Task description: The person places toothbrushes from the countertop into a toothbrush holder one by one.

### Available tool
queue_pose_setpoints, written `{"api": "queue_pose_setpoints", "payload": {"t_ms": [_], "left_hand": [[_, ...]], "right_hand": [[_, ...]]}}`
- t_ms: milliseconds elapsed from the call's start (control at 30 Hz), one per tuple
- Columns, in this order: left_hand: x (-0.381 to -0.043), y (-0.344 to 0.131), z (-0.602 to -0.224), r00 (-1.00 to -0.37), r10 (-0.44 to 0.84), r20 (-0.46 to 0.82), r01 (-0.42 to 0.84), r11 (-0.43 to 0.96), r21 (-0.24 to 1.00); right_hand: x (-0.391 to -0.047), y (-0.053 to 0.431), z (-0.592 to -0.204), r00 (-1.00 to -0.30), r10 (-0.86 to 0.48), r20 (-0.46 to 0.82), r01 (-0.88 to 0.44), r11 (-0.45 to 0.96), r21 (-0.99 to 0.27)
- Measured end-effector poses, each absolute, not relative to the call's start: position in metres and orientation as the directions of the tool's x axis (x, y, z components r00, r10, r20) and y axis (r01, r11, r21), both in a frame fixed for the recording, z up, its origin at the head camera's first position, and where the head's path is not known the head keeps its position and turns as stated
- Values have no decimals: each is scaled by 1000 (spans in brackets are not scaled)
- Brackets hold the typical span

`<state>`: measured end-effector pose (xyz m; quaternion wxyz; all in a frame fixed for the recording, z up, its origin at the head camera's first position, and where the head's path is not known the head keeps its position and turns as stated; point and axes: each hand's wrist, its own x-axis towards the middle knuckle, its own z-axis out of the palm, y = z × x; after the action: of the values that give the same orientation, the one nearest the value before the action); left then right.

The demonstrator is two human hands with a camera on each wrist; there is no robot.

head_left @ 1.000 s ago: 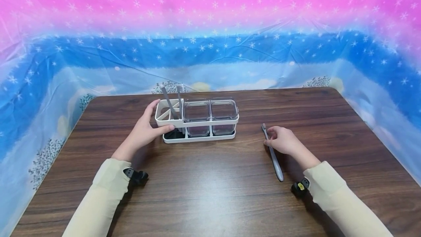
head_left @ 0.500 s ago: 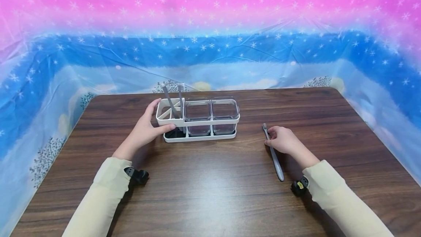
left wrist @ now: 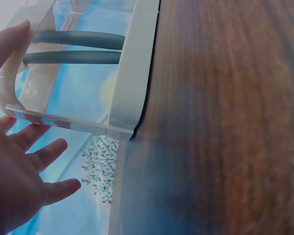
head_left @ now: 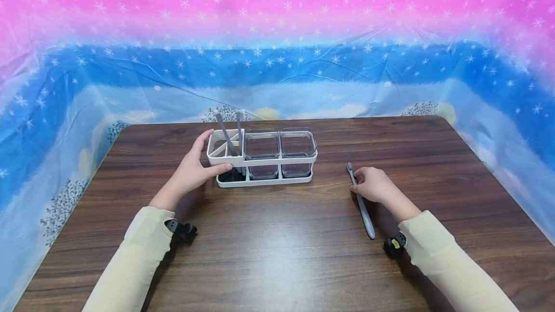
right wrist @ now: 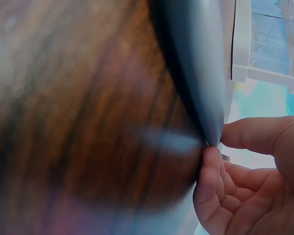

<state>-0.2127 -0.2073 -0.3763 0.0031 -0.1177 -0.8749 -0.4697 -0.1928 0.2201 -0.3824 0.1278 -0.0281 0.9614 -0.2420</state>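
Note:
A white toothbrush holder [head_left: 260, 162] stands on the table, with two grey toothbrushes [head_left: 227, 135] upright in its divided left section. My left hand [head_left: 191, 173] grips that end, thumb across the front and fingers round the far side. In the left wrist view the thumb [left wrist: 9, 43] lies on the upper rim, while some fingers spread past the frame. To the right, a grey toothbrush [head_left: 362, 211] lies on the tabletop, bristle end away from me. My right hand [head_left: 374, 185] pinches it between thumb and fingers near the head; the right wrist view shows its handle [right wrist: 196, 54] up close.
Two clear square cups [head_left: 262, 146] sit side by side in the holder's other sections. Dark wood covers the tabletop [head_left: 269, 244]. Behind the table's far edge hangs a pink and blue snowflake cloth [head_left: 277, 66].

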Motion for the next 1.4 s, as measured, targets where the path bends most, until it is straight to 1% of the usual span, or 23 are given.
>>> {"api": "queue_pose_setpoints", "payload": {"t_ms": [367,500,667,833,1100,1400], "left_hand": [[-212,-207,-376,-973,202,108,202,534,821],[-212,-207,-375,-974,200,106,199,536,820],[-212,-207,-375,-974,201,108,201,533,822],[-212,-207,-375,-974,201,106,200,535,821],[-211,-207,-374,-975,200,97,193,546,815],[-211,-207,-374,-975,199,102,197,546,814]], "right_hand": [[-193,222,-380,-960,-139,-241,2,863,-506],[-194,222,-378,-961,-129,-243,17,854,-520],[-197,223,-372,-962,-132,-238,24,830,-557],[-199,223,-360,-965,-125,-228,30,817,-576],[-202,222,-336,-979,-117,-168,-2,827,-562],[-213,208,-305,-989,-125,-86,-45,785,-618]]}}
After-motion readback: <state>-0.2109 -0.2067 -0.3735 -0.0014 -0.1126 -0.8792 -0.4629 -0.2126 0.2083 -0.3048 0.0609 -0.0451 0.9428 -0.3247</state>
